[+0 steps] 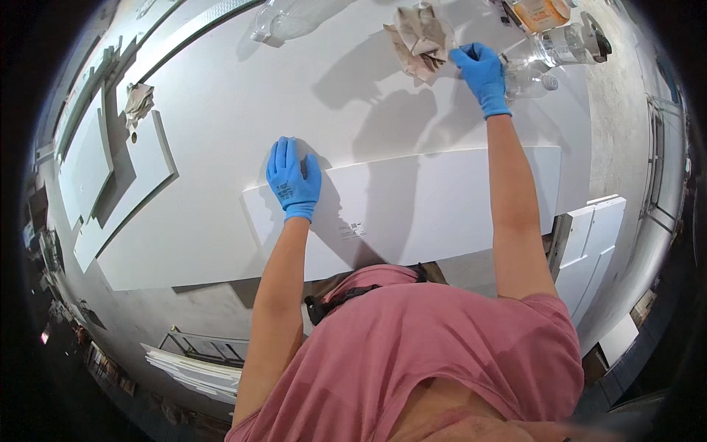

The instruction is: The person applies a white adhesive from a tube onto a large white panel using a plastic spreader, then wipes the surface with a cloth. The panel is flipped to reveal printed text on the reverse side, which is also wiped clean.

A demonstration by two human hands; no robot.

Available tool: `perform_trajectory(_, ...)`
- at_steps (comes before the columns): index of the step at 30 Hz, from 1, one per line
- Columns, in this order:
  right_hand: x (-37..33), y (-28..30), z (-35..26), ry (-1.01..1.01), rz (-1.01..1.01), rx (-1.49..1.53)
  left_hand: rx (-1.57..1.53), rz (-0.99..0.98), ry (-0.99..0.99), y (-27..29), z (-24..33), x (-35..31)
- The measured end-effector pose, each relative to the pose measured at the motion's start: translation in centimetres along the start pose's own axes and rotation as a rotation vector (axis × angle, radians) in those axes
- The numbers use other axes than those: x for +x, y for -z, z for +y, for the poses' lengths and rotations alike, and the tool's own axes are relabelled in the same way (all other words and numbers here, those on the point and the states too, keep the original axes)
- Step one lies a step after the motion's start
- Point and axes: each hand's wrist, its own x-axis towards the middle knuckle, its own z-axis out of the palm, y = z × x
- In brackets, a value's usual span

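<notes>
1. The left hand [292, 180] lies flat at the far edge of the white board [442, 195], fingers side by side, thumb apart.
2. The right hand [480, 75] has its fingers bent; whether they pinch something, I cannot tell.
3. The crumpled beige wad [423, 35] is on the counter [191, 214], just left of the right hand.
4. A clear bottle [524, 82] lies just right of this hand.

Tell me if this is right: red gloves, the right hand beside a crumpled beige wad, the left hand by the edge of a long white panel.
The colour is wrong: the head view shows blue gloves. The right hand is beside the crumpled beige wad, and the left hand by the edge of the long white panel.
</notes>
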Motion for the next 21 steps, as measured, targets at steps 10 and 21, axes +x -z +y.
perform_trajectory(10,0.1,0.9,-4.5,0.112,-0.109,0.392,0.016,-0.017,0.000,0.1,-0.2,-0.1)
perform_trajectory(21,4.7,-7.8,-3.3,0.480,0.134,-0.527,0.015,0.017,-0.016,-0.2,-0.6,-0.1)
